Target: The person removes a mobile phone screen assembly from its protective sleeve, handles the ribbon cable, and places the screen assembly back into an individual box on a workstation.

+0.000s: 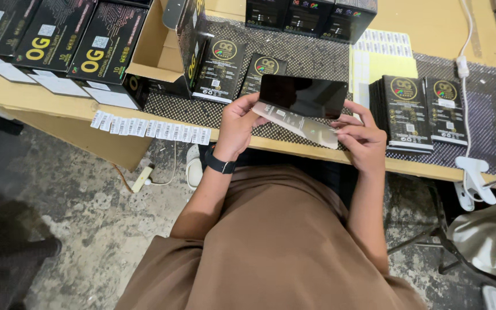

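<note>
Left hand (237, 123) gripped the dark glass panel (303, 95) above the bench (58, 100) edge; right hand (361, 138) pinched its pale backing sleeve (302, 123). A slack grip there risked dropping the glass.

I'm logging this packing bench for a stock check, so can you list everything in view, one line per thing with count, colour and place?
Glass panel: one, glossy black, held in both hands above the table edge.
Clear sleeve: one, translucent, under the panel.
Flat packets: two, black with round gold emblem, leaning on the mat.
Packet stacks: two, black, on the mat to the right.
Large boxes: three, black with yellow print, top left.
Small boxes: three, black, far edge.
Label strip: one, white, hanging at the table's front edge.
Sticker sheet: yellow and white, centre right.
Cable: white, right.
Left hand: black wristband, grips the panel's left end.
Right hand: fingers pinch the sleeve.
</note>
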